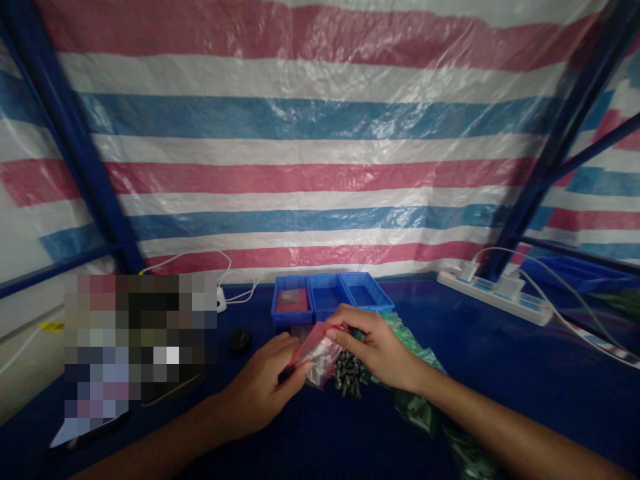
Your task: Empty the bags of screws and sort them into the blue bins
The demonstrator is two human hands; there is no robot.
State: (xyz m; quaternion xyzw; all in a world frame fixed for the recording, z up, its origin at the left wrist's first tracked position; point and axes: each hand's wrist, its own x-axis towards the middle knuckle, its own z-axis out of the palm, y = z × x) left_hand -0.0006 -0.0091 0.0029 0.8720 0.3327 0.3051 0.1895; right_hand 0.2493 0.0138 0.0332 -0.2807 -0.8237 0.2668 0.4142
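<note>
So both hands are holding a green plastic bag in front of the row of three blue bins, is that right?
Not quite: the head view shows the plastic bag is pink, not green. The left hand and right hand do hold it in front of the three blue bins.

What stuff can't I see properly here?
All in the head view:
Pieces inside the pink bag: blurred by shiny plastic, partly covered by the left hand.
Green bags: partly hidden by the right forearm.
Whatever's under the blocky patch: masked.
Far-right blue tray: cut off by the edge.
</note>
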